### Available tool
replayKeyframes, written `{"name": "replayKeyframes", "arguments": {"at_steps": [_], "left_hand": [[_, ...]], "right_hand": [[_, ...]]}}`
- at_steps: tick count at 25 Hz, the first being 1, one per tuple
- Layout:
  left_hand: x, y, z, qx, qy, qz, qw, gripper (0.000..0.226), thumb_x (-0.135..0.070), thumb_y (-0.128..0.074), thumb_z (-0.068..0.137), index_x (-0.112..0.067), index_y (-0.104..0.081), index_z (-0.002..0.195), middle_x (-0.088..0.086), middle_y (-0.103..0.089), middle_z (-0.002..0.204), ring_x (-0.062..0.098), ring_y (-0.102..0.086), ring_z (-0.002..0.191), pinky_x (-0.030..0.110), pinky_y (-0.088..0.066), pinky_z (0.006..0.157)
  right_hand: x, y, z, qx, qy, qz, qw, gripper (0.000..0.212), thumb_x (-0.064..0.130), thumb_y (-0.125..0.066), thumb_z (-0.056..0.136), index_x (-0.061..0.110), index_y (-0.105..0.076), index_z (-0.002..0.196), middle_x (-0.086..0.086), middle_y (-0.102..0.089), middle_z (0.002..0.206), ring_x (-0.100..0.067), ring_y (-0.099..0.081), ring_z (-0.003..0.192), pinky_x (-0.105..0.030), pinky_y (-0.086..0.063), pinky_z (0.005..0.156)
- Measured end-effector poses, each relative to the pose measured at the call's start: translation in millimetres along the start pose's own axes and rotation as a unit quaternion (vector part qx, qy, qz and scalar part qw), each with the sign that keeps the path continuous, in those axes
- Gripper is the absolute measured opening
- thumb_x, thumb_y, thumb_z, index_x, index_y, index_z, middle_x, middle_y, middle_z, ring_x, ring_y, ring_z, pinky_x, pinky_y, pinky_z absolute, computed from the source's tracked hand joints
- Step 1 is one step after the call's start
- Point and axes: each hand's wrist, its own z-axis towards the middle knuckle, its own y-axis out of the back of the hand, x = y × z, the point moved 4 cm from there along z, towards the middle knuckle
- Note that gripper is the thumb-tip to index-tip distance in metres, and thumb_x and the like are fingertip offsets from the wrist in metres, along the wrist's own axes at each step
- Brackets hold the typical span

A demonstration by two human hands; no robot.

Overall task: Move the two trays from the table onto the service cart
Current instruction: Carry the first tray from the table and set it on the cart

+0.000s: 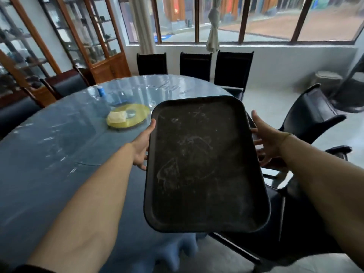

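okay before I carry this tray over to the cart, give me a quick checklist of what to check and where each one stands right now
1. Left hand gripping the dark tray at its left edge: ok.
2. Right hand gripping the right edge: not ok, its fingers look spread beside the rim rather than closed on it.
3. Tray surface bare, only scuff marks: ok.
4. Tray clear of the table: ok, it appears lifted, past the table edge.
5. Black chairs close on the right: not ok, mind them when turning.
6. Second tray and service cart located: cannot tell, neither is in view.
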Motion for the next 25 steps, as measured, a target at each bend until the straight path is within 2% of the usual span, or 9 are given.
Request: {"name": "replayKeyframes", "arguments": {"at_steps": [4,7,9,12,14,17,19,22,25], "left_hand": [[-29.9,-89.9,-5.7,0.046,-0.026,0.039,0.998,0.098,-0.103,-0.04,0.048,-0.034,-0.068,0.112,0.004,-0.062,0.126,0.029,-0.052,0.118,0.054,-0.042,0.085],[-50.6,-165.5,-10.6,0.083,-0.051,0.08,0.992,0.097,-0.102,-0.038,0.053,-0.033,-0.067,0.116,0.005,-0.061,0.126,0.03,-0.052,0.117,0.053,-0.043,0.082],[-62.0,-214.9,-15.5,0.116,-0.057,0.107,0.986,0.093,-0.101,-0.034,0.059,-0.029,-0.073,0.103,0.006,-0.068,0.113,0.029,-0.056,0.11,0.052,-0.043,0.083],[-73.2,-290.9,-25.1,0.191,-0.041,0.151,0.969,0.088,-0.102,-0.026,0.06,-0.022,-0.06,0.045,0.002,-0.057,0.051,0.02,-0.056,0.052,0.031,-0.044,0.059],[-82.1,-342.5,-31.0,0.244,-0.043,0.172,0.953,0.086,-0.103,-0.024,0.059,-0.022,-0.045,0.037,0.0,-0.044,0.041,0.016,-0.042,0.033,0.023,-0.038,0.051],[-91.9,-414.3,-33.4,0.265,-0.055,0.215,0.939,0.085,-0.103,-0.028,0.057,-0.025,-0.061,0.049,-0.001,-0.054,0.052,0.018,-0.05,0.05,0.03,-0.043,0.059],[-96.3,-461.4,-33.6,0.276,-0.072,0.23,0.93,0.092,-0.102,-0.035,0.055,-0.026,-0.074,0.088,0.001,-0.067,0.087,0.022,-0.059,0.085,0.041,-0.048,0.071],[-98.1,-530.5,-40.9,0.331,-0.07,0.269,0.902,0.106,-0.103,-0.035,0.054,-0.02,-0.076,0.108,0.011,-0.074,0.104,0.027,-0.057,0.11,0.042,-0.052,0.067],[-102.8,-594.2,-45.7,0.368,-0.067,0.287,0.882,0.12,-0.102,-0.038,0.055,-0.012,-0.059,0.131,0.022,-0.064,0.123,0.03,-0.052,0.121,0.045,-0.049,0.071]], "right_hand": [[-29.9,89.0,-35.5,-0.046,0.008,0.052,0.998,0.098,0.099,-0.032,0.058,0.031,-0.054,0.125,-0.01,-0.054,0.117,-0.035,-0.051,0.105,-0.062,-0.041,0.085],[-57.6,156.2,-71.8,-0.091,0.008,0.083,0.992,0.098,0.098,-0.032,0.059,0.026,-0.058,0.12,-0.012,-0.055,0.113,-0.033,-0.053,0.095,-0.052,-0.046,0.075],[-75.4,196.6,-98.0,-0.117,0.007,0.098,0.988,0.102,0.099,-0.033,0.058,0.025,-0.057,0.122,-0.011,-0.055,0.116,-0.033,-0.053,0.099,-0.052,-0.05,0.067],[-109.8,253.0,-139.6,-0.171,-0.001,0.125,0.977,0.1,0.099,-0.034,0.057,0.028,-0.05,0.126,-0.012,-0.05,0.127,-0.039,-0.046,0.119,-0.069,-0.04,0.088],[-135.9,286.4,-165.1,-0.21,-0.005,0.154,0.966,0.098,0.099,-0.034,0.058,0.03,-0.051,0.126,-0.013,-0.051,0.128,-0.04,-0.046,0.12,-0.071,-0.034,0.096],[-175.3,325.8,-203.5,-0.26,-0.02,0.199,0.945,0.101,0.1,-0.034,0.055,0.03,-0.055,0.124,-0.013,-0.056,0.123,-0.037,-0.051,0.116,-0.067,-0.045,0.08],[-198.5,346.6,-229.4,-0.292,-0.032,0.218,0.931,0.101,0.102,-0.032,0.052,0.027,-0.06,0.115,-0.013,-0.056,0.123,-0.036,-0.05,0.119,-0.059,-0.049,0.066],[-230.2,376.1,-264.9,-0.341,-0.041,0.244,0.907,0.095,0.101,-0.032,0.053,0.028,-0.062,0.105,-0.009,-0.055,0.119,-0.036,-0.048,0.116,-0.066,-0.041,0.086],[-261.4,398.2,-293.7,-0.384,-0.053,0.288,0.875,0.091,0.1,-0.032,0.057,0.03,-0.064,0.106,-0.007,-0.053,0.12,-0.035,-0.049,0.111,-0.063,-0.043,0.078]]}}
